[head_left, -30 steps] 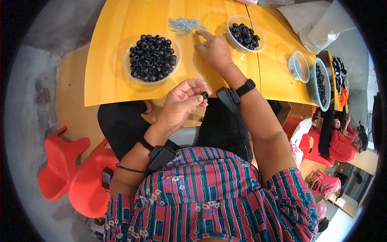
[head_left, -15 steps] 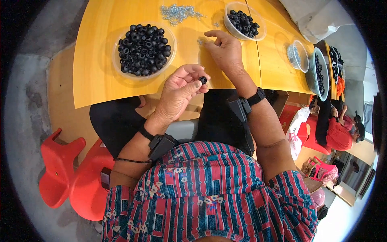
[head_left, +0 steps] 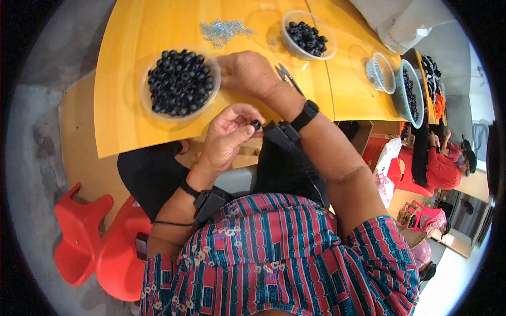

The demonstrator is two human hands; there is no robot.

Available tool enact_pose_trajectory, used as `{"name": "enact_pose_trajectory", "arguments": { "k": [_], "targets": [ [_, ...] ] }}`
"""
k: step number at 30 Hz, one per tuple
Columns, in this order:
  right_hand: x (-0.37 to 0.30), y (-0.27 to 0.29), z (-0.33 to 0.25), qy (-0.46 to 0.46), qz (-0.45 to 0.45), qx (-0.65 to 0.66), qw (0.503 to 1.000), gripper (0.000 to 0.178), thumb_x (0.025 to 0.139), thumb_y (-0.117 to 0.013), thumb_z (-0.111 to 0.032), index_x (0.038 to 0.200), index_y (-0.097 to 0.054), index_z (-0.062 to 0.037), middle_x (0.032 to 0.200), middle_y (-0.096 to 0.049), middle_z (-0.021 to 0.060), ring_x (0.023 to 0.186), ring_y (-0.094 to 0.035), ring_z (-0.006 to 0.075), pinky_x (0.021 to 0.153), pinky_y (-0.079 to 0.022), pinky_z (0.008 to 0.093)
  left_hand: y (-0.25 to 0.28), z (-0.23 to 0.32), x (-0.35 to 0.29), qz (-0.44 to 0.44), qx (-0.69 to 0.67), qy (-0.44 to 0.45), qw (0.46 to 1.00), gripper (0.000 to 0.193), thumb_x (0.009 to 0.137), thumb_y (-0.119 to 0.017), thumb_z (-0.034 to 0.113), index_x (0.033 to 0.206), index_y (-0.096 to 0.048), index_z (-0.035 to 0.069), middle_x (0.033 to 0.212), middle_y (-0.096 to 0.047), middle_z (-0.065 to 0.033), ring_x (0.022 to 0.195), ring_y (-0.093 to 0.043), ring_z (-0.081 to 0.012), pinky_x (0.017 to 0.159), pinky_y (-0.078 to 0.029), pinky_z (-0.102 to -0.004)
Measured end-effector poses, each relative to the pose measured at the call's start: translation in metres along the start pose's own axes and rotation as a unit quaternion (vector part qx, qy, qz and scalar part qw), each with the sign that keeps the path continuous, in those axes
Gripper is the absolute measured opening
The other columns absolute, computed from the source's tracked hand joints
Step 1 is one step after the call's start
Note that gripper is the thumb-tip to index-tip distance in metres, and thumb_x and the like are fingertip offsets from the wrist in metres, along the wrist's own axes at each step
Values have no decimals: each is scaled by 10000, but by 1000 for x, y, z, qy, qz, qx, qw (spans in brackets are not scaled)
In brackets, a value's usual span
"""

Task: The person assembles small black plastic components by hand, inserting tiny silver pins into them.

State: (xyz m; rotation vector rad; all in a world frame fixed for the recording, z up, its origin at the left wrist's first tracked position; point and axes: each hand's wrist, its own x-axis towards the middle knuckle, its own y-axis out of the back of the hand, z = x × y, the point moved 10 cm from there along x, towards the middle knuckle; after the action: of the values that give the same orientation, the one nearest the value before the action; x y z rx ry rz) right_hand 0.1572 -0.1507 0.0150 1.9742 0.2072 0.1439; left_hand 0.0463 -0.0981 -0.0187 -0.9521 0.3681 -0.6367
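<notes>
Piece (head_left: 255, 125) in the left hand (head_left: 231, 136) looks black — and rounded.

Yellow is shown by the worktop (head_left: 121, 118), black by the round pieces (head_left: 181, 83), silvery blue by the heaped bits (head_left: 222, 32). The shirt (head_left: 284, 231) is striped in red and teal and sprinkled with pale flowers; the stool (head_left: 76, 239) is coloured red.

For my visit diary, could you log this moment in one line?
left hand: pinching black bead | right hand: beside leftmost bead bowl | table: small silvery pieces, scissors
</notes>
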Motion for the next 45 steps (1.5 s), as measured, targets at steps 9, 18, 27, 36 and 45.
{"name": "enact_pose_trajectory", "arguments": {
  "k": [9, 18, 27, 36, 45],
  "targets": [
    [-10, 3, -25, 11, 34, -4, 999, 414, 700, -682, -326, 1084, -626, -182, 751, -640, 150, 716, -620, 347, 625, -504, 415, 17, 20, -3, 4, -94, -37, 995, 274, 825, -625, 52, 1072, -511, 23, 975, -569, -116, 822, -589, -164, 783, -524, -296],
    [-20, 7, 7, -76, 54, 63, 994, 395, 634, -767, -270, 987, -659, -128, 740, -645, 118, 678, -638, 273, 626, -506, 350, 17, 23, -10, -24, -162, -64, 984, 242, 827, -622, 63, 1046, -528, 20, 970, -561, -128, 847, -574, -195, 768, -536, -309],
    [-20, -8, 2, -83, 47, 30, 995, 201, 752, -642, -278, 852, -660, -105, 766, -655, 122, 695, -630, 303, 637, -503, 377, 18, 19, -7, -13, -153, -54, 987, 226, 831, -610, 36, 1044, -534, 29, 998, -569, -125, 842, -588, -171, 775, -535, -300],
    [-49, 8, 21, -38, 82, 187, 978, 189, 820, -614, -204, 841, -607, -16, 712, -621, 87, 621, -592, 182, 584, -472, 310, 23, 14, -3, 20, -104, -46, 993, 205, 865, -580, 44, 1065, -535, 44, 1009, -598, -87, 837, -589, -124, 777, -525, -278],
    [-93, -28, 24, -186, -95, 645, 735, 211, 879, -588, -257, 855, -568, -49, 619, -432, -57, 489, -344, 28, 429, -265, 179, 26, 17, 8, 130, 66, -61, 987, 298, 879, -553, 34, 1169, -519, -20, 946, -585, -39, 752, -547, -76, 693, -498, -231]
  ]
}}
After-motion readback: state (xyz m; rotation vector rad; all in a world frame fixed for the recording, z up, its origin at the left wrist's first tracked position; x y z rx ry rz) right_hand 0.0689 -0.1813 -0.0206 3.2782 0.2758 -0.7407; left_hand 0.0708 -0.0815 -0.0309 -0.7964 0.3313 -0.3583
